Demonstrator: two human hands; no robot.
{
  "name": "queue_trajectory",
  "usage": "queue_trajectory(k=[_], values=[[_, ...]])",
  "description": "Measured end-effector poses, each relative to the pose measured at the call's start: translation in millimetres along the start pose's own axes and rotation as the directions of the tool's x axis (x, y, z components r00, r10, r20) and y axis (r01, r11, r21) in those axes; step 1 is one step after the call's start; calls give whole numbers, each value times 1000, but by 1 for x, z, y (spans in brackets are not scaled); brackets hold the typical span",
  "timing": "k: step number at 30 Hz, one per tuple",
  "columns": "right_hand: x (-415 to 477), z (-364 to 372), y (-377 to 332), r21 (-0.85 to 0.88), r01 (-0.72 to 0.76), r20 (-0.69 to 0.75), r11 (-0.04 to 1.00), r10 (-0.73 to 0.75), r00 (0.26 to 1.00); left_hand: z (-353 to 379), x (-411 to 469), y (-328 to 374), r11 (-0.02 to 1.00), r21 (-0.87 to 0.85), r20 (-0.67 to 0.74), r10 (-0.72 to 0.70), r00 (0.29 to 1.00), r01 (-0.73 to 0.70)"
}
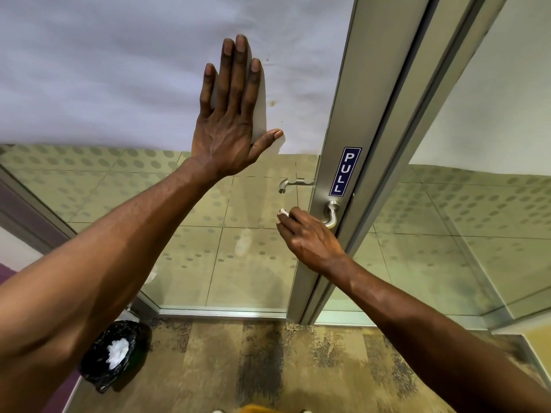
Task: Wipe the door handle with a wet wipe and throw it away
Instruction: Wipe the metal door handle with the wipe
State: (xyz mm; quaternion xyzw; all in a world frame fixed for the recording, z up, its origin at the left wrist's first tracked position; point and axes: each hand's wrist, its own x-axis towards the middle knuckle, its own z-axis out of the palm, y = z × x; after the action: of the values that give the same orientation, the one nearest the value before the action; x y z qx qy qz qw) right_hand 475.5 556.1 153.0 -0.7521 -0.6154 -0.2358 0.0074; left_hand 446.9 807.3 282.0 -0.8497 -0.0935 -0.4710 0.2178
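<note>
Glass door panel (pixel 244 263) is bearing the left hand (pixel 229 126), whose fingers (pixel 238 73) are lying flat and spread wide, holding nothing. Metal door handle (pixel 332 216) is sitting just right of the right hand (pixel 310 236); these fingers (pixel 286 225) are curling around the handle's grip, pressing a wet wipe (pixel 283 212) whose white edge is showing at the fingertips. Judging by this, wiping is under way; disposal is remaining. Well below the left fingers, a black-lined bin (pixel 110 356) is standing on the floor, containing crumpled white tissue (pixel 117 351).
</note>
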Motion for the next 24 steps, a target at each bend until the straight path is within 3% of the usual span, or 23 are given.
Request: queue_trajectory(k=[6,13,17,20,22,24], values=[[-42,8,24,82,-237,-51,968,241,969,0,0,0,1000,-1,4,-3,1000,3],[-52,11,23,305,-514,-61,801,555,829,0,0,0,1000,-18,-1,-9,1000,9],[-48,14,4,586,-631,-130,509,827,546,-3,1,1,1000,-4,10,-3,1000,3],[-46,21,-5,656,-695,-27,294,930,368,-4,1,0,1000,5,7,-1,1000,1],[-45,26,-7,756,-649,104,78,966,237,-4,1,1,1000,5,4,0,1000,0],[-41,27,-4,869,-464,250,-173,962,111,-3,1,1,1000,4,4,0,1000,-1]])
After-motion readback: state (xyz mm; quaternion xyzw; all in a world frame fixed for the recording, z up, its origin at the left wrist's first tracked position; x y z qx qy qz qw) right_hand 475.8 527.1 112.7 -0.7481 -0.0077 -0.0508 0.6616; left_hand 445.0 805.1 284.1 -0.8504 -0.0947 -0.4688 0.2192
